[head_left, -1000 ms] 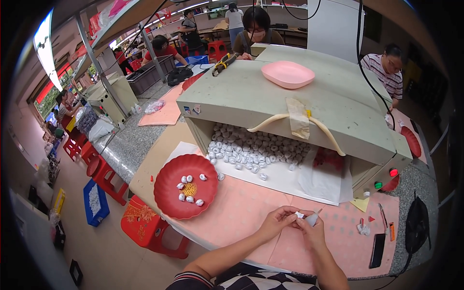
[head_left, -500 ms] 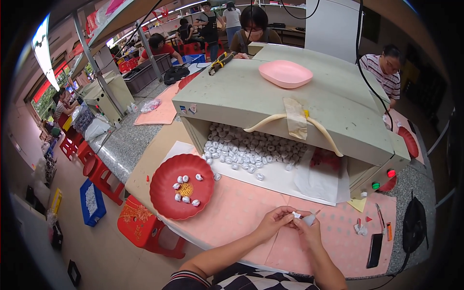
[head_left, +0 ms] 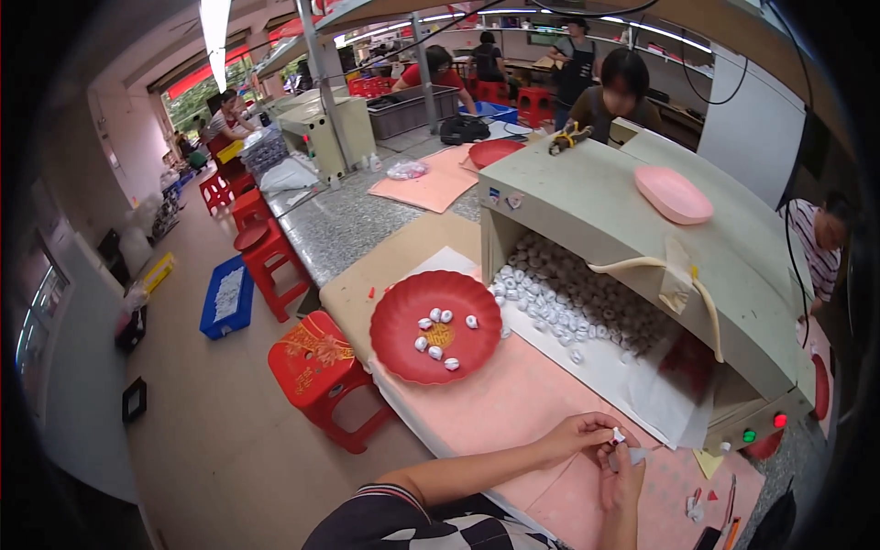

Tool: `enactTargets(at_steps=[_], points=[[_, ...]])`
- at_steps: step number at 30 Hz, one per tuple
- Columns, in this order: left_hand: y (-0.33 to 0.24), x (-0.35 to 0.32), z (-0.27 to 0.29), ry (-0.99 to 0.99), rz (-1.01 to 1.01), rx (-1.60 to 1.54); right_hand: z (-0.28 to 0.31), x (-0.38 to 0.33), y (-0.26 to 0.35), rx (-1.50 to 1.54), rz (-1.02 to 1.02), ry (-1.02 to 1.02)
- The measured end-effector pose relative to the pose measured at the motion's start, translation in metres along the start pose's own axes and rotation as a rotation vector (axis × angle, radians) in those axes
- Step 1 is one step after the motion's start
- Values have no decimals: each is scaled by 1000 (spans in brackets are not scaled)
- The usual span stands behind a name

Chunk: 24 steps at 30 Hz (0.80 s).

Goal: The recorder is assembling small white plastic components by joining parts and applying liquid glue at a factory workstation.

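My left hand (head_left: 577, 440) and my right hand (head_left: 622, 483) meet over the pink sheet (head_left: 541, 486), in front of the box-like machine. The fingers of both pinch a small white piece (head_left: 618, 435) with a dark reddish spot. Against my right fingers lies a pale translucent piece (head_left: 629, 455), its kind unclear. To the left, a red scalloped plate (head_left: 394, 353) holds several small white rounded pieces (head_left: 452, 364). Many similar pieces (head_left: 559, 302) are heaped on white paper under the machine's hood.
The grey-green machine (head_left: 605, 202) carries a pink dish (head_left: 674, 194) and pliers (head_left: 570, 138) on top. A tweezer-like tool (head_left: 731, 500) and red and white scraps (head_left: 695, 507) lie at right. A red stool (head_left: 316, 357) stands left of the table. Several people work beyond.
The view has turned left, so the table, machine and hands appear farther right. My hands stay together around the small white piece. The plate's contents look the same.
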<state>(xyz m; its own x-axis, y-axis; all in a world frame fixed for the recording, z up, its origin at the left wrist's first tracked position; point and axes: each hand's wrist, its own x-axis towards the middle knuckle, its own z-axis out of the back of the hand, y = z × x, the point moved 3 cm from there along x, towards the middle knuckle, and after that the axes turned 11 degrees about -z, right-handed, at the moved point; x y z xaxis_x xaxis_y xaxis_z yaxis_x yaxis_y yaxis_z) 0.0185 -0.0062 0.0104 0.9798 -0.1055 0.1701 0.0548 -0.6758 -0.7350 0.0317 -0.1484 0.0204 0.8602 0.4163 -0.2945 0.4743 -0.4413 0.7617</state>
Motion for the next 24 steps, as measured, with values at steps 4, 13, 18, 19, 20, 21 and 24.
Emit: enactTargets(at_steps=[4, 13, 18, 19, 20, 21, 24], points=[[-72, -21, 21, -197, -406, 634, 2, -8, 31, -489, 87, 7], [-204, -68, 109, -701, -507, 2001, 51, 10, 31, -638, 97, -230], [-114, 52, 49, -175, -378, 1420, 56, 9, 36, -958, 266, -171], [-98, 74, 44, -145, -342, 1403, 57, 8, 36, -957, 273, -159], [-81, 94, 46, -88, -433, 1432, 58, 7, 35, -915, 276, -133], [-70, 111, 39, -67, -421, 1359, 59, 7, 33, -871, 278, -99], [-30, 142, 49, 61, -465, 1538, 58, 1, 32, -769, 296, -63]])
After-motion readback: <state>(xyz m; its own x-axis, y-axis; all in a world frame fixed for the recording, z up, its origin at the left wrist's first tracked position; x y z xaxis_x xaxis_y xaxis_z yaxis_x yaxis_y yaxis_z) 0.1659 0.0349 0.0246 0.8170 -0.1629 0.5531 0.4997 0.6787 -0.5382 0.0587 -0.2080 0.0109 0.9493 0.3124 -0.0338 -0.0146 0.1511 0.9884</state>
